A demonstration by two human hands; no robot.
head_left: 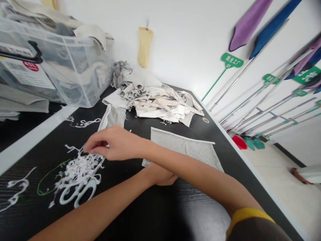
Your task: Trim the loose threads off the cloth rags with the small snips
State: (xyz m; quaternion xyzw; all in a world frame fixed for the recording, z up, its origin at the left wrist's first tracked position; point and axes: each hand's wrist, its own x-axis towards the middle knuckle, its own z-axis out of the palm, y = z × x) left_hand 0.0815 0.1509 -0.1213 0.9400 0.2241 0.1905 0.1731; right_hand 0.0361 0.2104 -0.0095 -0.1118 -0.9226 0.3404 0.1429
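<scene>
My right arm crosses over my left. Above a tangled heap of white thread scraps [81, 169], my right hand [114, 143] has its fingers and thumb drawn together in a pinch; what is between them, if anything, I cannot make out. My left hand [160, 174] is closed at the near edge of a flat grey fabric piece [198, 150] with a rolled white edge, its fingertips partly hidden. Scissors with pale handles [79, 193] lie partly under the scraps. Another grey fabric strip [116, 115] lies beyond my right hand.
Crumpled grey and cream fabric pieces [160, 100] are heaped at the back of the black table [140, 214]. A clear plastic bin [82, 67] full of fabric stands back left. Loose threads [18, 192] and a green string [47, 174] lie left. Mops and brooms lean right.
</scene>
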